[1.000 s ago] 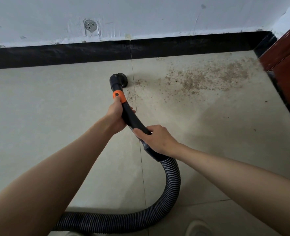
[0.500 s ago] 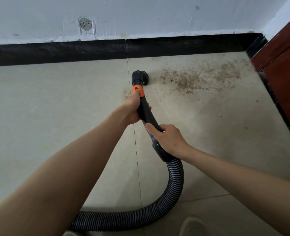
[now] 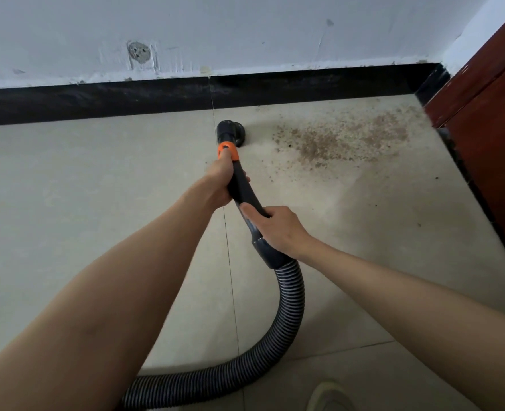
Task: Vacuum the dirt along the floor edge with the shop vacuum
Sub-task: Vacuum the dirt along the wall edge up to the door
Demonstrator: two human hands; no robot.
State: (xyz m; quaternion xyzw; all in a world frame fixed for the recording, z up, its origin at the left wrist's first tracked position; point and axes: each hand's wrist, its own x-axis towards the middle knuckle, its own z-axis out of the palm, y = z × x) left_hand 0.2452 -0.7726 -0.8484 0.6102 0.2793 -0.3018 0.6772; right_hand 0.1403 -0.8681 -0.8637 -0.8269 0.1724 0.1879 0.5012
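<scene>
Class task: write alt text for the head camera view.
Two hands, left hand ahead of right hand, grip a black vacuum wand, its nozzle on the tiled floor left of scattered dirt near the black baseboard.

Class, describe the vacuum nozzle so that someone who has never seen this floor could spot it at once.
Find the black baseboard under the white wall. On the pale tiles just below it, left of the brown dirt patch, sits the nozzle. It is the round black piece just beyond an orange collar.
</scene>
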